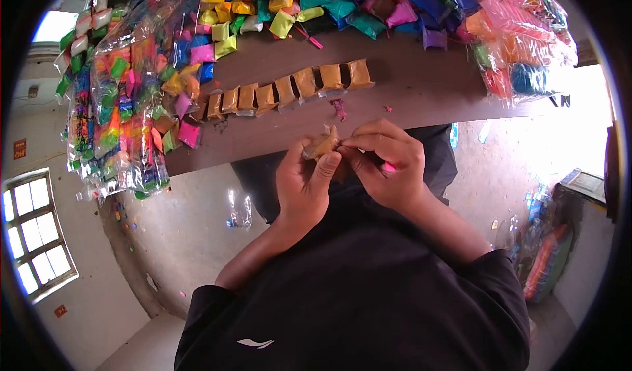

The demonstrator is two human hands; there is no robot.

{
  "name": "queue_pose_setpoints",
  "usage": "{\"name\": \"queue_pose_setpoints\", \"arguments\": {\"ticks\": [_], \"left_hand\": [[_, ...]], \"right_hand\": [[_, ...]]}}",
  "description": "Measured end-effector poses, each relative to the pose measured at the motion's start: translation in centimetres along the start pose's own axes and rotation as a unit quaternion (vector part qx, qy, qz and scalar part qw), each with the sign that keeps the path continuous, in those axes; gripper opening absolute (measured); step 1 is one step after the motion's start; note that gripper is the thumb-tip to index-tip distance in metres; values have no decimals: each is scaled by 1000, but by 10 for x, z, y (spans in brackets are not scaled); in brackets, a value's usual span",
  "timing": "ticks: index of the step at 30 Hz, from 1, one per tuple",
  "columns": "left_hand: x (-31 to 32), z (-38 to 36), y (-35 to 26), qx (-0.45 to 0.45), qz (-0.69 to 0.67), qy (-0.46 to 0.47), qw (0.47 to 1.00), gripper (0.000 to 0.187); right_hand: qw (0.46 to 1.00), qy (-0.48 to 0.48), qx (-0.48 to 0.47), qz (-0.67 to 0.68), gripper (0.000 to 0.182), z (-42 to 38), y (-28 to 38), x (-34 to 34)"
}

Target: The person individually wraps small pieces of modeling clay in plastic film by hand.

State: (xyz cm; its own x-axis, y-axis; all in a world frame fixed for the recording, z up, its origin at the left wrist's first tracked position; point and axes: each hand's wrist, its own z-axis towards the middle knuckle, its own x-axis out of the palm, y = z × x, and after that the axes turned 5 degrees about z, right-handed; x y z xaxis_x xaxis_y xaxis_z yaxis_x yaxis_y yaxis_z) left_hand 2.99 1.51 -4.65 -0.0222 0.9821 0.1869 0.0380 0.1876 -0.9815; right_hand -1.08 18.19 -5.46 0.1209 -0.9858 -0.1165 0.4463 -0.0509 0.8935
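Note:
My left hand (305, 181) is closed around a small brown clay packet (324, 146) in a clear wrapper, held just off the table's near edge. My right hand (390, 160) pinches the right side of the same packet between thumb and fingers. Something bright pink (390, 167) shows in my right palm; its kind is hidden. Beyond my hands, several like brown packets (284, 91) lie side by side in a slanting row. Crumpled purplish scraps (338, 109) lie between that row and my hands.
Many coloured packets (337, 7) are heaped along the back of the brown table (421, 81). Clear bags of packets stand at the left (125, 101) and right (520, 35), the left one overhanging the edge. A clear plastic bag (238, 211) lies on the floor.

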Motion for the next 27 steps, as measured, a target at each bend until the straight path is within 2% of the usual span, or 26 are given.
{"name": "queue_pose_setpoints", "arguments": {"ticks": [5, 6, 7, 8, 10, 12, 14, 15, 16, 18, 19, 20, 21, 22, 25, 27], "left_hand": [[-4, 0, 4, 25, 72, 15, 997, 29], [-4, 0, 2, 24, 73, 15, 997, 29], [-4, 2, -2, -25, 3, 3, 1000, 28], [-4, 3, -4, -74, -66, -10, 995, 28], [-9, 4, 0, -106, -108, -24, 988, 27], [-6, 7, -3, -139, -151, -34, 978, 26], [5, 10, -14, -187, -186, -70, 962, 24], [5, 10, -11, -188, -186, -69, 962, 24], [2, 9, -7, -189, -184, -49, 963, 23], [-1, 9, -4, -190, -182, -30, 964, 22], [-3, 9, -4, -194, -194, -5, 962, 22], [-3, 8, -4, -198, -206, 20, 958, 21], [-2, 8, -5, -198, -206, 20, 958, 21], [-1, 7, -6, -225, -222, 8, 949, 20], [7, 7, -14, -263, -254, -18, 931, 20], [12, 8, -20, -271, -269, -36, 923, 20]], "right_hand": [[998, -25, -21, -50, 9, 6, 8, 0], [998, -55, 37, -23, 9, 6, 6, -1], [992, -85, 94, 4, 12, 5, 4, -1], [992, -84, 94, 6, 12, 1, 0, -5], [982, -19, 168, 88, 9, -9, -9, -16], [974, -30, 185, 128, 6, -13, -2, -7], [986, 8, 140, 90, 7, -5, 17, -2], [995, 19, 80, 51, 13, -6, 12, -1], [995, 19, 80, 51, 13, -7, 8, 0], [999, 10, -6, 45, 16, -9, 4, 2], [999, 10, -6, 46, 16, -10, 4, 2], [996, 11, 38, 85, 14, -12, 5, 1], [989, 12, 82, 124, 12, -13, 6, 1], [989, 11, 83, 124, 12, -13, 7, 1], [996, 0, 44, 83, 15, -7, 10, -1], [999, -28, -42, -7, 15, -6, 15, -2]]}}
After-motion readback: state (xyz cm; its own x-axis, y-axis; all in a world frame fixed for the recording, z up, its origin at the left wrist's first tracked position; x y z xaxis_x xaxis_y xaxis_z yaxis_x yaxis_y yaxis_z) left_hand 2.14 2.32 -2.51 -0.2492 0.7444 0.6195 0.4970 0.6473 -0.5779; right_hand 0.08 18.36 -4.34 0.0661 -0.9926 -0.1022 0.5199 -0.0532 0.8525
